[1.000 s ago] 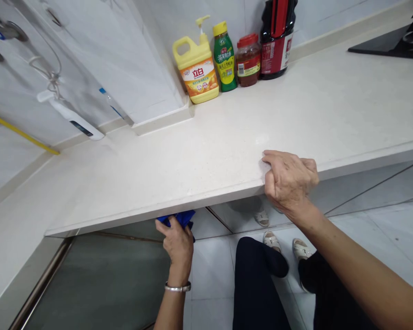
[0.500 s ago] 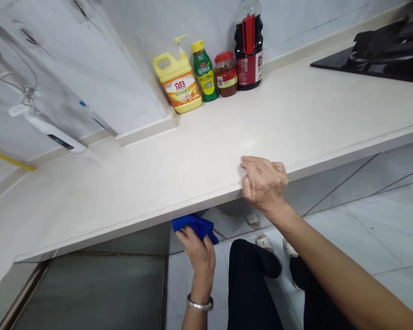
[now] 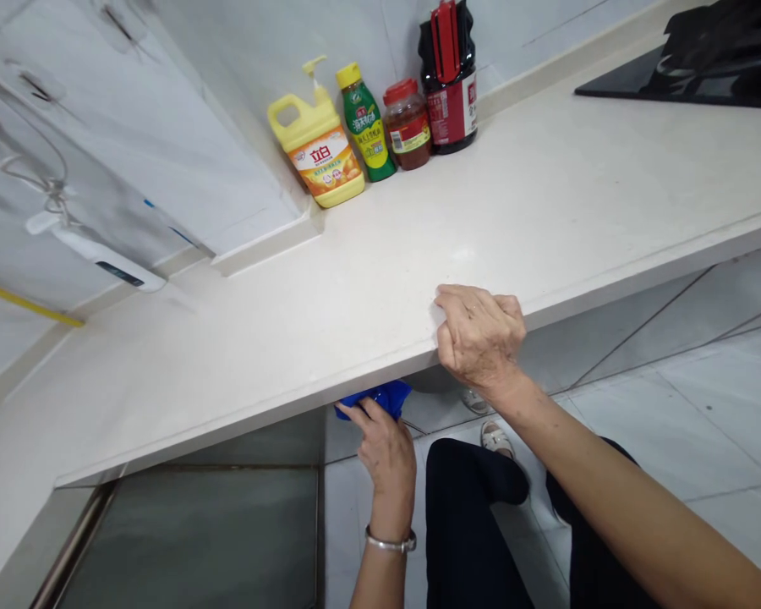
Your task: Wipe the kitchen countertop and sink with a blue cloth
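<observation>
Below the front edge of the pale countertop [image 3: 247, 313], my left hand [image 3: 386, 448] has its fingers closed on a crumpled blue cloth [image 3: 390, 396]. Part of the cloth is hidden by the fingers and the counter edge. My right hand [image 3: 480, 332] grips the counter's front edge, fingers curled on the top surface; its thumb side wraps over the rim. A silver bangle [image 3: 390, 540] circles the left wrist.
Along the wall stand a yellow detergent jug [image 3: 320, 152], a green sauce bottle [image 3: 368, 127], a red-lidded jar [image 3: 407, 127] and a large dark bottle [image 3: 449, 85]. A black stove [image 3: 691, 76] occupies the far right. A grey panel [image 3: 196, 533] is below the counter at left.
My left hand and the blue cloth have moved slightly right and up, closer under the counter edge. My right hand keeps its grip on the edge. The view has shifted a little.
</observation>
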Available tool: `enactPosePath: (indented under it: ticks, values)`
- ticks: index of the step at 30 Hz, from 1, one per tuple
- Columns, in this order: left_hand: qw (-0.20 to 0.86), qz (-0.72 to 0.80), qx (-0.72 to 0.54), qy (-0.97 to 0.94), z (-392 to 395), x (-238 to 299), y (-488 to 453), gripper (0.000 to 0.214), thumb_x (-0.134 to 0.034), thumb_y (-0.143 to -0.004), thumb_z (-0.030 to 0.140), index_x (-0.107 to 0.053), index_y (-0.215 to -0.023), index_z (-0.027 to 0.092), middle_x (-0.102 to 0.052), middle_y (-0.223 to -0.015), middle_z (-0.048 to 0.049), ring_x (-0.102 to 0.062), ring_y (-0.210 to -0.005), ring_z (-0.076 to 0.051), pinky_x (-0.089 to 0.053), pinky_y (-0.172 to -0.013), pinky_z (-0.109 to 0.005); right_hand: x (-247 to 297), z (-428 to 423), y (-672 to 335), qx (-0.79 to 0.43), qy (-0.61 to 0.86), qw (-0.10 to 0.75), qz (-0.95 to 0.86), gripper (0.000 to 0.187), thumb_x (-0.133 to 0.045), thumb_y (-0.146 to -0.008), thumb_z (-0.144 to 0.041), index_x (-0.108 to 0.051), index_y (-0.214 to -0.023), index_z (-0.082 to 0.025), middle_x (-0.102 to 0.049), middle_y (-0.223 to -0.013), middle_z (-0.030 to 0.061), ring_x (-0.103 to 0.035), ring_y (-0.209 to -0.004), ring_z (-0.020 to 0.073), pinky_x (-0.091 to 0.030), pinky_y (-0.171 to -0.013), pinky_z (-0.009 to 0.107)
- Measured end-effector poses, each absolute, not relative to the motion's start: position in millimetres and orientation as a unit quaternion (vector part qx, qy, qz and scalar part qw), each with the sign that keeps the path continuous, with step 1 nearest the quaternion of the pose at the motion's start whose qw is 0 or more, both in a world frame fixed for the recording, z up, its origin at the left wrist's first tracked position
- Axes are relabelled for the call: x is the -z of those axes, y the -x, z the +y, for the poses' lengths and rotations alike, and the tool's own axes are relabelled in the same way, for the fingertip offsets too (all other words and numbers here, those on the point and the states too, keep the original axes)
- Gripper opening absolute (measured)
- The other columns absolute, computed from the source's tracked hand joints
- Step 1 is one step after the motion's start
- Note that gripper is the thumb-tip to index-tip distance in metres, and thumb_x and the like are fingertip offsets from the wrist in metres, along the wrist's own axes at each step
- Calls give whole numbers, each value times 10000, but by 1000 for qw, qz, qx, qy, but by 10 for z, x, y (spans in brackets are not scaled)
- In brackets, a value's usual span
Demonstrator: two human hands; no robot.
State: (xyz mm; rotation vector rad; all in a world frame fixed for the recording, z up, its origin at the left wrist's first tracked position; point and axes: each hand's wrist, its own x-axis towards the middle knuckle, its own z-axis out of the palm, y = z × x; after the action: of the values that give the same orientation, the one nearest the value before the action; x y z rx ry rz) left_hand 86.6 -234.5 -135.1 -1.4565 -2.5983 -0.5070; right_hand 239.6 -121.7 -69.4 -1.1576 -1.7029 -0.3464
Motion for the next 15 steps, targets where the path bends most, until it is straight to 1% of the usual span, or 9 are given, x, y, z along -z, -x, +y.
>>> enactPosePath:
  ticks: [3,6,8,10,13,15]
  values:
    - [60,-871,160,460,-2286,1368,-950,601,-516,-912,323,-471,-1443,45,-250,-1612,-398,-742,-797,-393,-606,-646,-477,701,-1223,-2397,140,477,507,-704,264,-490,-840,-164,-668,-1030,-203,-768,-1137,56,-678,-1016,223,-341,-833,377]
    - [56,-875,152,455,-2240,1383,-1050,635,-524,-914,313,-427,-1464,12,-203,-1609,-430,-741,-781,-412,-604,-641,-496,702,-1229,-2399,132,485,499,-706,266,-490,-844,-166,-669,-1033,-214,-765,-1143,51,-672,-1010,226,-341,-838,380]
    - [48,-876,166,449,-2232,1393,-1147,608,-535,-903,277,-449,-1454,35,-186,-1623,-416,-744,-763,-394,-605,-641,-491,701,-1234,-2399,132,485,498,-707,269,-489,-844,-166,-670,-1037,-216,-765,-1141,52,-671,-1006,227,-340,-836,381]
    - [14,-868,190,459,-2249,1411,-1258,568,-552,-888,240,-497,-1429,77,-184,-1645,-378,-751,-777,-373,-612,-672,-471,701,-1239,-2399,137,480,502,-707,273,-488,-844,-162,-670,-1042,-209,-765,-1136,58,-674,-1005,228,-339,-833,380]
    - [-88,-826,225,509,-2325,1483,-1355,548,-517,-879,184,-523,-1421,102,-144,-1678,-329,-750,-923,-399,-618,-791,-501,691,-1246,-2409,151,473,501,-709,267,-479,-860,-157,-670,-1043,-197,-767,-1134,68,-678,-1007,226,-339,-834,378]
    - [-169,-787,283,521,-2416,1591,-1312,559,-502,-845,133,-548,-1402,120,-167,-1693,-280,-705,-1103,-417,-584,-945,-548,676,-1248,-2420,161,465,496,-715,257,-476,-874,-160,-672,-1038,-189,-769,-1130,73,-679,-1013,225,-340,-832,376]
